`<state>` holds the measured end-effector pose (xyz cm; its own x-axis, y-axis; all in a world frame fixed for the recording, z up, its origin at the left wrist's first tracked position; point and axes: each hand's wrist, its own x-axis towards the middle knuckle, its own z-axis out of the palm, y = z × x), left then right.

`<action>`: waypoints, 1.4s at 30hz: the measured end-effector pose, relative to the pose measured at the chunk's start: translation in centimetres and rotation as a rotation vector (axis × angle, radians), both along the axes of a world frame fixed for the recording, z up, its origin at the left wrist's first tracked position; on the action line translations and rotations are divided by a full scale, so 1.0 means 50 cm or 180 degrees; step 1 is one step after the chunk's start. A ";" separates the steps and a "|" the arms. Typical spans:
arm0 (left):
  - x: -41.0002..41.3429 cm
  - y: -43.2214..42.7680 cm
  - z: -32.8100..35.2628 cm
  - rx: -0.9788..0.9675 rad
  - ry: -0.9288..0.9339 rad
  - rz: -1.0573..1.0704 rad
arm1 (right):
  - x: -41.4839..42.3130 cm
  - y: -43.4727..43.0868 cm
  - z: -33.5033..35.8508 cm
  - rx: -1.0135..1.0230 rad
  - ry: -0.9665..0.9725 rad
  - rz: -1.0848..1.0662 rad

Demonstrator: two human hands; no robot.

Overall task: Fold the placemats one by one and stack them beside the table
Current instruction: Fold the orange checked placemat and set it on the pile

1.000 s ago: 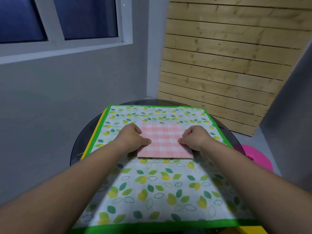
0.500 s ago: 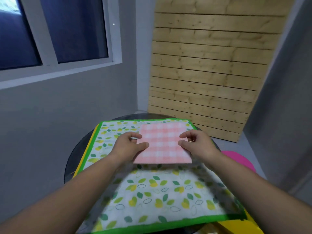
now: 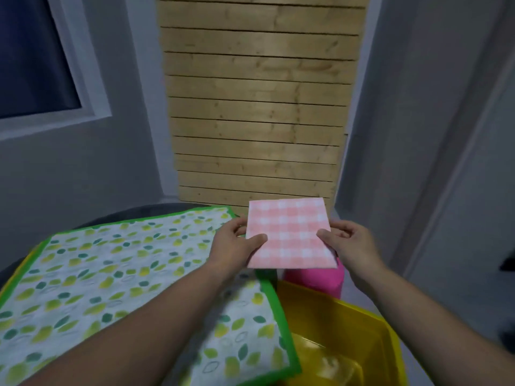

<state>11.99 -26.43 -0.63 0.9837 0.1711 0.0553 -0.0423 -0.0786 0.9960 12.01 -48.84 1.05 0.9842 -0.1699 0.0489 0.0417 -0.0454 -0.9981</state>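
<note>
We hold the folded pink checked placemat off the table's right edge, left hand and right hand pinching its sides, above the pink stool and yellow bin.

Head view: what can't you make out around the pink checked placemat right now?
Head view only.
- Pink object: mostly hidden by the checked placemat and right hand; unidentifiable.
- Yellow bin: contents blurred, cut by the bottom edge.
- Left hand: fingers under the placemat hidden by it.
- Table: largely covered by the leaf-print placemat.
</note>
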 end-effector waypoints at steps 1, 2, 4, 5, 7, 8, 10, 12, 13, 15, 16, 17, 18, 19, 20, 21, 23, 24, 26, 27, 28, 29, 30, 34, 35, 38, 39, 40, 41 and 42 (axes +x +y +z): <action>0.026 -0.030 -0.011 0.0004 0.0022 -0.0026 | 0.018 -0.026 -0.012 -0.0016 0.0009 -0.0071; 0.054 -0.059 -0.024 0.0017 0.0055 -0.0049 | 0.037 -0.050 -0.024 -0.0030 0.0019 -0.0132; 0.107 -0.110 -0.054 0.0030 0.0089 -0.0093 | 0.081 -0.095 -0.054 -0.0028 0.0085 -0.0229; 0.134 -0.133 -0.070 0.0065 0.0083 -0.0111 | 0.107 -0.116 -0.070 -0.0060 0.0107 -0.0294; 0.185 -0.176 -0.099 0.0152 0.0103 -0.0161 | 0.155 -0.151 -0.103 -0.0140 0.0114 -0.0419; 0.211 -0.195 -0.115 0.0158 0.0165 -0.0149 | 0.178 -0.167 -0.122 -0.0146 0.0124 -0.0468; 0.257 -0.235 -0.148 0.0117 0.0301 -0.0049 | 0.222 -0.189 -0.162 -0.0182 0.0201 -0.0480; 0.304 -0.275 -0.198 0.0199 0.0392 0.0100 | 0.263 -0.209 -0.211 -0.0216 0.0305 -0.0492; 0.323 -0.293 -0.225 0.0312 0.0410 0.0168 | 0.282 -0.217 -0.238 -0.0235 0.0365 -0.0527; 0.348 -0.320 -0.274 0.0660 0.0472 0.0256 | 0.310 -0.229 -0.289 -0.0304 0.0483 -0.0583; 0.357 -0.330 -0.297 0.0815 0.0506 0.0293 | 0.322 -0.234 -0.314 -0.0328 0.0535 -0.0609; 0.367 -0.338 -0.321 0.0919 0.0535 0.0322 | 0.335 -0.238 -0.337 -0.0352 0.0570 -0.0628; 0.379 -0.343 -0.345 0.0992 0.0595 0.0340 | 0.347 -0.241 -0.360 -0.0389 0.0597 -0.0638; 0.388 -0.349 -0.367 0.1057 0.0664 0.0351 | 0.359 -0.244 -0.381 -0.0426 0.0616 -0.0641; 0.398 -0.353 -0.390 0.1118 0.0735 0.0349 | 0.371 -0.247 -0.401 -0.0458 0.0641 -0.0638; 0.406 -0.357 -0.411 0.1189 0.0793 0.0327 | 0.382 -0.248 -0.420 -0.0508 0.0677 -0.0612; 0.423 -0.360 -0.448 0.1340 0.0925 0.0295 | 0.402 -0.249 -0.456 -0.0675 0.0754 -0.0503; 0.430 -0.361 -0.463 0.1402 0.0973 0.0290 | 0.411 -0.250 -0.475 -0.0776 0.0755 -0.0458; 0.444 -0.363 -0.492 0.1496 0.1037 0.0263 | 0.424 -0.250 -0.508 -0.1019 0.0702 -0.0351; 0.448 -0.364 -0.503 0.1544 0.1070 0.0257 | 0.429 -0.249 -0.522 -0.1115 0.0688 -0.0277; 0.452 -0.365 -0.514 0.1607 0.1092 0.0248 | 0.434 -0.249 -0.539 -0.1166 0.0691 -0.0231; 0.456 -0.366 -0.524 0.1689 0.1102 0.0238 | 0.436 -0.248 -0.553 -0.1212 0.0683 -0.0217; 0.457 -0.368 -0.531 0.1780 0.1109 0.0219 | 0.437 -0.248 -0.566 -0.1255 0.0676 -0.0241; 0.463 -0.374 -0.532 0.2238 0.1189 0.0176 | 0.430 -0.241 -0.603 -0.1693 0.0640 -0.0408; 0.465 -0.376 -0.530 0.2351 0.1223 0.0170 | 0.426 -0.241 -0.608 -0.1875 0.0650 -0.0434; 0.471 -0.382 -0.525 0.2549 0.1291 0.0168 | 0.424 -0.241 -0.610 -0.2237 0.0745 -0.0307; 0.473 -0.384 -0.524 0.2567 0.1329 0.0179 | 0.422 -0.240 -0.607 -0.2365 0.0786 -0.0231; 0.473 -0.386 -0.522 0.2566 0.1370 0.0191 | 0.422 -0.238 -0.605 -0.2480 0.0816 -0.0160; 0.472 -0.390 -0.519 0.2550 0.1410 0.0198 | 0.420 -0.236 -0.602 -0.2571 0.0822 -0.0108; 0.471 -0.393 -0.516 0.2536 0.1436 0.0214 | 0.418 -0.236 -0.600 -0.2602 0.0827 -0.0070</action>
